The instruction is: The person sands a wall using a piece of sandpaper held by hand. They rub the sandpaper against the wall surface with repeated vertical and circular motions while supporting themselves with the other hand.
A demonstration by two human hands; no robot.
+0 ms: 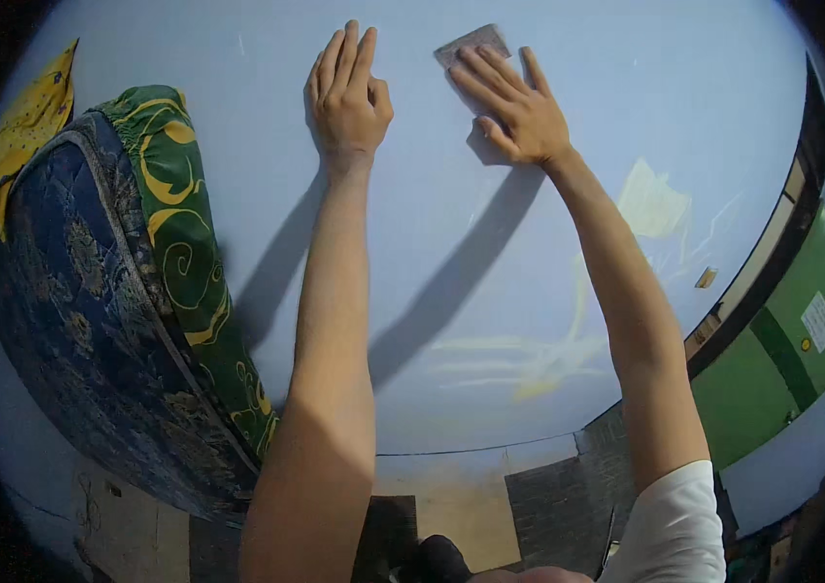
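A pale blue wall fills the middle of the view. High on it, my right hand presses a grey sheet of sandpaper against the paint, its fingertips over the sheet's lower part and its thumb held apart. To its left, my left hand rests against the wall with its fingers stretched upward, holding nothing. Yellowish and whitish patches mark the wall right of my right forearm, and streaks run lower down between the forearms.
A dark blue patterned mattress leans at the left, with a green and yellow cushion beside it and a yellow cloth behind. On the right are a green door and a small wall fitting. Tan and dark floor tiles lie below.
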